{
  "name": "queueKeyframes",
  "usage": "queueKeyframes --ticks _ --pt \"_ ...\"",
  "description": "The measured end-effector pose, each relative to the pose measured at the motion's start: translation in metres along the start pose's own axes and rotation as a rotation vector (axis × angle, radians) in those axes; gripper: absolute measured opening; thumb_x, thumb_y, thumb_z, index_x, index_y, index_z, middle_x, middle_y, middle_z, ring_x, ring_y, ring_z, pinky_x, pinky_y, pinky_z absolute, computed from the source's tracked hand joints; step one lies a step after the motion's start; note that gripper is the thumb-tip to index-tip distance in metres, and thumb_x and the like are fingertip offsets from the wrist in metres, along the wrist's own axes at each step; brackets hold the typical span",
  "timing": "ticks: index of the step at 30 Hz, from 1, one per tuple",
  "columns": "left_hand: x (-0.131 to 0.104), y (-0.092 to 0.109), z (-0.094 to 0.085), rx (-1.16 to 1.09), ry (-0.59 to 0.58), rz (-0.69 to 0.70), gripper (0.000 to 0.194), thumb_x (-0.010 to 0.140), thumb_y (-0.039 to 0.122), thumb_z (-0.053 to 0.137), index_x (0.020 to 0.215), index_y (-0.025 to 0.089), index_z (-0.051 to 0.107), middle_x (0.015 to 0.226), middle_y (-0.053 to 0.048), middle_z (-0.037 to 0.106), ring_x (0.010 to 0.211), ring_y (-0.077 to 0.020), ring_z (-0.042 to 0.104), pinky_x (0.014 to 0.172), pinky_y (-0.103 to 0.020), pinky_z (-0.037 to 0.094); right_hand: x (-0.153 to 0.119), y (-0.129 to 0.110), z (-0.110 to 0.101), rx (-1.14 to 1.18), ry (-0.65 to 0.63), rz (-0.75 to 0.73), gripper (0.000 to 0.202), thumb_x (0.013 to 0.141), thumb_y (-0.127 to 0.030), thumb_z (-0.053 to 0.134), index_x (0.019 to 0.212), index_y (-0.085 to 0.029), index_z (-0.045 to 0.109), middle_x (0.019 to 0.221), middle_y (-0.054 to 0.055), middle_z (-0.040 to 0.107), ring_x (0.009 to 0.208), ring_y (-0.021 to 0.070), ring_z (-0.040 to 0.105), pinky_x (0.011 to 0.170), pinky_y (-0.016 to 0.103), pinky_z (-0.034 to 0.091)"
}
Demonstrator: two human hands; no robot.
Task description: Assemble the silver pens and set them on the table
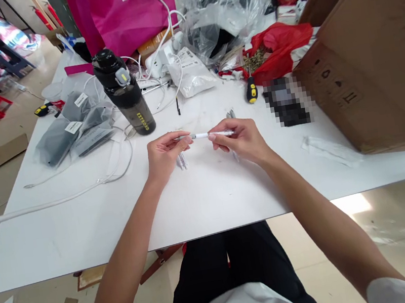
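Note:
A slim white and grey pen [201,135] is held level between my two hands, just above the white table [209,196]. My left hand [162,155] pinches its left end between thumb and fingers. On the other end, my right hand [244,139] has a similar pinch. Beneath my left hand, a few pale pens [181,162] lie on the table, partly covered by it. More grey pens [231,114] lie under my right hand, which hides their middles.
A black bottle [125,94] stands beyond my left hand, near grey packages [59,135] and a white cable [52,202]. A yellow-black screwdriver [251,90], red plastic bag [274,48] and large cardboard box [376,57] are at right. A magenta bag [116,19] stands behind.

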State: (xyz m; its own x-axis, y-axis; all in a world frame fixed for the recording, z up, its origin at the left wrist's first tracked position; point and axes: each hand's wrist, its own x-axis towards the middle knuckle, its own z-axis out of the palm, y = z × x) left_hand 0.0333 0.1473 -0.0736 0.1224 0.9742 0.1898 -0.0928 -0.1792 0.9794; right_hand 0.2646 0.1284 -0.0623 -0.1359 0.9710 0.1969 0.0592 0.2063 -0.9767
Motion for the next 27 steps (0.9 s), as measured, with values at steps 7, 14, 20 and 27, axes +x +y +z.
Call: queueKeyframes --ticks 7,14,20,27 --pt "-0.007 -0.002 0.005 0.149 0.037 0.202 0.018 0.084 0.041 0.093 0.098 0.031 0.090 0.094 -0.004 0.084 0.087 -0.0218 0.075 0.087 -0.039 0.063 0.003 -0.001 -0.002 0.105 -0.005 0.117 0.053 0.083 -0.068 0.087 0.066 -0.020 0.072 0.049 0.000 0.059 0.043 0.0113 0.046 0.041 0.029 0.035" --pt "-0.014 -0.007 0.016 -0.007 -0.015 -0.007 0.025 0.085 0.046 0.092 0.100 0.027 0.090 0.088 -0.004 0.084 0.076 -0.0200 0.076 0.084 -0.041 0.065 0.006 0.012 -0.002 0.184 0.077 -0.067 0.043 0.081 -0.060 0.093 0.100 -0.024 0.080 0.074 0.001 0.070 0.058 0.0144 0.059 0.057 0.033 0.051" --pt "-0.025 -0.012 0.031 0.208 0.088 0.211 0.018 0.088 0.045 0.090 0.100 0.031 0.090 0.092 -0.003 0.084 0.081 -0.0216 0.074 0.085 -0.041 0.061 0.008 0.018 0.010 0.161 0.215 -0.084 0.047 0.082 -0.068 0.088 0.086 -0.025 0.067 0.073 -0.002 0.058 0.065 0.0146 0.055 0.065 0.033 0.052" --pt "-0.022 -0.004 0.026 0.264 0.034 0.294 0.043 0.093 0.050 0.085 0.130 0.028 0.078 0.128 -0.009 0.080 0.112 -0.0251 0.074 0.100 -0.040 0.056 0.017 0.001 -0.009 0.273 0.259 -0.010 0.064 0.085 -0.089 0.066 0.084 -0.028 0.045 0.076 0.000 0.053 0.077 0.0209 0.061 0.070 0.037 0.056"
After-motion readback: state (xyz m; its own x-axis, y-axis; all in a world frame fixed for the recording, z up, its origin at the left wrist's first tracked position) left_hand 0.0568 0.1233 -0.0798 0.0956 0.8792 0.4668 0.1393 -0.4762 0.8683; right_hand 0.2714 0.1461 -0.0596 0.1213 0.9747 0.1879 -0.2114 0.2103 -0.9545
